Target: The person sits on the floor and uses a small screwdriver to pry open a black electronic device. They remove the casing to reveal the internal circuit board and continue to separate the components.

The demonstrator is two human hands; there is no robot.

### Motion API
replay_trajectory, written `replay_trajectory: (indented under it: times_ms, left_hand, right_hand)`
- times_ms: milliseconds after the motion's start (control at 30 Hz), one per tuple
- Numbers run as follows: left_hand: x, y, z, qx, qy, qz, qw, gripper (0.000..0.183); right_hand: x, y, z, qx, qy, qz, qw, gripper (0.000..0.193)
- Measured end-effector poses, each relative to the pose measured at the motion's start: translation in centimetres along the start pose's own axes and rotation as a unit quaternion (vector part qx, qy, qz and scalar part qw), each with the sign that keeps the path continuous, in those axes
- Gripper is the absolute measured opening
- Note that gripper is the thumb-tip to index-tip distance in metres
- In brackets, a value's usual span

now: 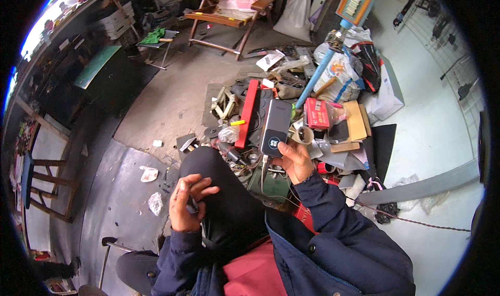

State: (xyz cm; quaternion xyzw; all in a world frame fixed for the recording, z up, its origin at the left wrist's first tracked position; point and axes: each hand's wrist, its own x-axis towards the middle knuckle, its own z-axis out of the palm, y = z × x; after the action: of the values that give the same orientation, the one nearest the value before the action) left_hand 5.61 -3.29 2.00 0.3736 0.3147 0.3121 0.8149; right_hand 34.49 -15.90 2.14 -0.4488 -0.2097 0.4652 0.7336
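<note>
A power bank (pixel 277 112) is held upright in the right hand (pixel 296 159), above a heap of parts and scrap. It is gripped narrowly by its lower right end: the thumb (pixel 284 148) is laid across the front, just beside a lit round display (pixel 274 142), and the other fingers are partly hidden behind. The right sleeve (pixel 333 207), dark blue, is angled up and leftward to the power bank, with the elbow bent. A pale cable (pixel 264 166) is plugged into the power bank's bottom end.

The left hand (pixel 183 205) is raised to the left of the power bank and nearer the body, well apart from it. Its fingers (pixel 202 187) are loosely curled and pointed rightward; whether anything is held in them cannot be told. The left sleeve (pixel 183 254) is held almost vertical beneath it.

A bent knee (pixel 213 173) in black trousers is seen to the lower left of the power bank. A red bar (pixel 247 114) is placed to its left, a red box (pixel 316 112) to its right.
</note>
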Motion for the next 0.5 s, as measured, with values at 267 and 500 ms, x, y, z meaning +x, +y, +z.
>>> replay_trajectory:
  times_ms: [267,500]
  left_hand:
    - [-0.3,0.2,0.5,-0.016,0.012,0.007,1.0,0.037]
    - [-0.3,0.2,0.8,0.003,0.017,0.015,1.0,0.033]
  right_hand:
    - [-0.2,-1.4,-5.1,-0.004,0.101,-0.06,0.993,0.04]
    - [-0.7,-1.4,-8.4,-0.018,0.181,-0.087,0.979,0.031]
